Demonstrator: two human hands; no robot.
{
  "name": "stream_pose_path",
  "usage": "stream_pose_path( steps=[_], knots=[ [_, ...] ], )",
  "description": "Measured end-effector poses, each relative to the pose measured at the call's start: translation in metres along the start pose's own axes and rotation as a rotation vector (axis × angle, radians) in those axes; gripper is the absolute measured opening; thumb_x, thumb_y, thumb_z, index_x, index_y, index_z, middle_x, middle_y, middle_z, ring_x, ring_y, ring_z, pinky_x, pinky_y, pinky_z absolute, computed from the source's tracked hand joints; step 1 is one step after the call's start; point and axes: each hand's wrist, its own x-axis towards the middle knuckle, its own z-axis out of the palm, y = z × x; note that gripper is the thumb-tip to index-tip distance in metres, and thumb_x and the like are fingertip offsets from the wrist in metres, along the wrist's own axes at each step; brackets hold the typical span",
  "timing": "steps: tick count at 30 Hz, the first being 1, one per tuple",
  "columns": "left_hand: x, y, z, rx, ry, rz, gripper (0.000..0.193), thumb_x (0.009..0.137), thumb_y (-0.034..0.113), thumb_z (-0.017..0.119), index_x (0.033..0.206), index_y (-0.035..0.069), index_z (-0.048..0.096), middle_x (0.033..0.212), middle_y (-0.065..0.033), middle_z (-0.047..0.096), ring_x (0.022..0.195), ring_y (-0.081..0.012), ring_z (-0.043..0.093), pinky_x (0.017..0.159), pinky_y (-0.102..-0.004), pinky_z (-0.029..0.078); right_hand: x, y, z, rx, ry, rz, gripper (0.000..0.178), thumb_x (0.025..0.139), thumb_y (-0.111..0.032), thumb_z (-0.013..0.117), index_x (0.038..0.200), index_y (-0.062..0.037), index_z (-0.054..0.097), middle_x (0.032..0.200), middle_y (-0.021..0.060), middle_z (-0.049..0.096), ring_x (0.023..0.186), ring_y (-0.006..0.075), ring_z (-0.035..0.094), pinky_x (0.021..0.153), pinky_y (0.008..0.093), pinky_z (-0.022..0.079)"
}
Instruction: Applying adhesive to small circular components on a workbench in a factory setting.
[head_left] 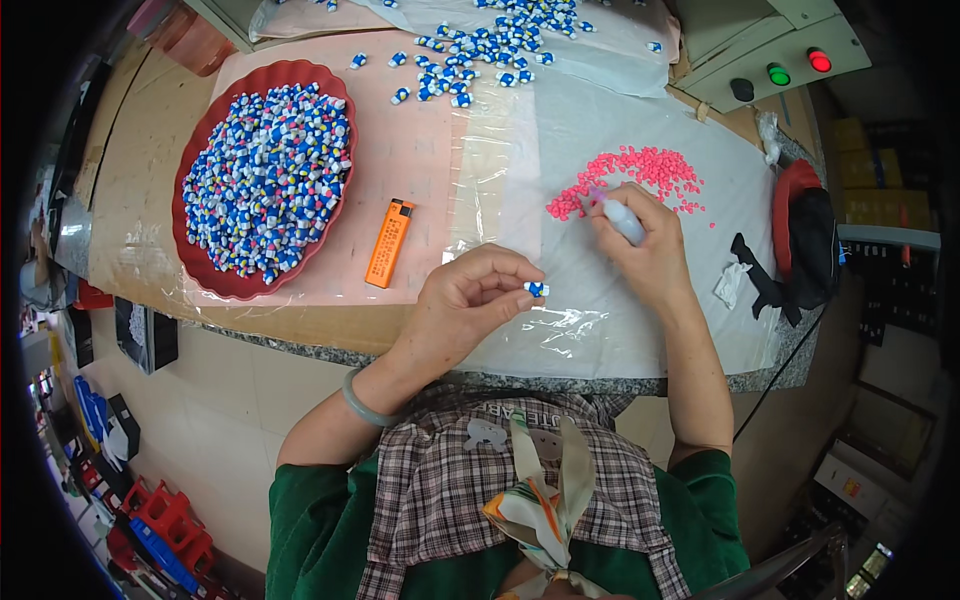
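Observation:
Between the thumb and forefinger of my left hand [467,302] is pinched a small blue and white figure-like piece [537,289], held above the table's near side. My right hand [645,240] grips a small squeeze bottle [624,220] with a pale body and a purplish tip. That tip points at the near-left edge of a spread of tiny pink pieces [650,165]; whether it touches one I cannot tell. Farther back lies a loose scatter of similar blue and white pieces [480,50].
A red scalloped tray [184,225] heaped with blue and white pieces stands at left. Beside it lies an orange lighter [389,243]. A machine box [790,65] with lit green and red buttons is at back right, a black cloth-like item [812,240] at the right edge.

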Motion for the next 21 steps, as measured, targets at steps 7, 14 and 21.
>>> stream_pose_path(
  steps=[7,14,21],
  knots=[
    [0.001,0.004,0.002,-0.007,0.003,-0.068,0.021,0.088,-0.003,0.062,0.109,-0.005,0.060,0.108,-0.0085,0.062,0.098,-0.0137,0.063,0.089,-0.0264,0.052,-0.023,-0.010,-0.002,0.778,-0.109,0.246,0.006,0.086,0.000,0.061,0.090,-0.0018,0.057,0.082,0.0087,0.060,0.061,0.0128,0.057,0.052,0.0244,0.044],
    [0.003,0.006,0.012,0.077,0.055,-0.027,0.020,0.088,-0.003,0.063,0.108,-0.004,0.060,0.105,-0.0081,0.064,0.097,-0.0133,0.063,0.086,-0.0249,0.052,-0.038,-0.023,0.003,0.889,-0.094,0.333,0.010,0.086,0.002,0.063,0.091,-0.0005,0.055,0.078,0.0108,0.062,0.059,0.0126,0.057,0.051,0.0242,0.045],
    [0.003,0.003,0.014,0.242,0.039,0.121,0.020,0.087,-0.005,0.063,0.106,-0.004,0.062,0.107,-0.0087,0.061,0.098,-0.0139,0.063,0.085,-0.0251,0.053,-0.048,-0.031,0.007,0.725,-0.157,0.312,0.013,0.085,0.002,0.066,0.091,-0.0011,0.055,0.079,0.0085,0.063,0.062,0.0108,0.059,0.054,0.0230,0.047]
  ],
)
